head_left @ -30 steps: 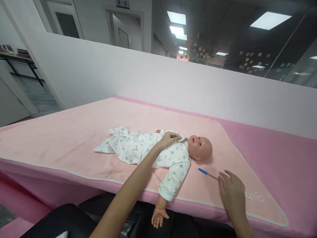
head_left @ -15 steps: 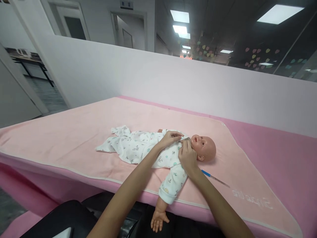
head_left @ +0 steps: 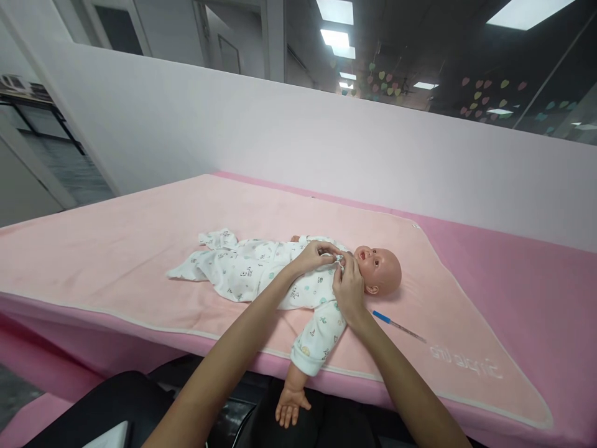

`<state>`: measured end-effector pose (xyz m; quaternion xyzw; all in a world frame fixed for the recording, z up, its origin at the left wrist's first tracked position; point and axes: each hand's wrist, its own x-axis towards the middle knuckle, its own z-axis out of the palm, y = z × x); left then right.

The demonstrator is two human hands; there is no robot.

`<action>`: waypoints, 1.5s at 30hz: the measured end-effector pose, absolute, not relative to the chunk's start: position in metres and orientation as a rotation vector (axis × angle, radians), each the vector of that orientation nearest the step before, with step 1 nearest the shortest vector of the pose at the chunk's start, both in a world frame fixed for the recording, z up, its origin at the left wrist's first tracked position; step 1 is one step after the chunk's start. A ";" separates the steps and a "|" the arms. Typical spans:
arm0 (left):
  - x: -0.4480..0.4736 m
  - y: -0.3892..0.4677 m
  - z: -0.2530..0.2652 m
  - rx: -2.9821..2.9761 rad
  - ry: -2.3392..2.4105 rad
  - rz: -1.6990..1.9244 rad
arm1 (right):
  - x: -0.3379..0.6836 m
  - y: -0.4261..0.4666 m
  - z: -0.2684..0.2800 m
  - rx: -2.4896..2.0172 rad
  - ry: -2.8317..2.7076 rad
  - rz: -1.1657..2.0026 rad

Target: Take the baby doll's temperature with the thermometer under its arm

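A baby doll lies face up beneath both hands. The left hand and right hand nearly meet, fingertips pinched on its patterned outfit near the neck. Its head is just beyond the right hand; a blue-ended stick lies beside that wrist.

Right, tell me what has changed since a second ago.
The right hand has left the end of the blue-ended stick and moved leftward to the doll, where its fingertips now pinch the outfit near the neck, meeting the left hand. The left hand stays at the chest; doll and stick lie as before.
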<state>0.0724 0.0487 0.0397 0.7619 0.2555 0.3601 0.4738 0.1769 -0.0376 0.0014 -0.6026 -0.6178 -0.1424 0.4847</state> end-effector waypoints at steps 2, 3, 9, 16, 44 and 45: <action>0.073 0.049 0.039 1.866 0.610 0.868 | 0.178 -0.036 0.000 -1.341 -1.468 -0.340; 0.073 0.050 0.039 1.861 0.603 0.857 | 0.178 -0.036 0.000 -1.299 -1.447 -0.342; 0.071 0.052 0.039 1.792 0.582 0.801 | 0.176 -0.035 0.001 -1.285 -1.443 -0.317; 0.072 0.053 0.038 1.706 0.608 0.794 | 0.178 -0.034 -0.001 -1.328 -1.492 -0.301; 0.062 0.055 0.042 1.850 0.557 0.658 | 0.177 -0.038 -0.001 -1.281 -1.393 -0.112; 0.061 0.054 0.043 1.843 0.530 0.634 | 0.177 -0.038 0.000 -1.281 -1.393 -0.120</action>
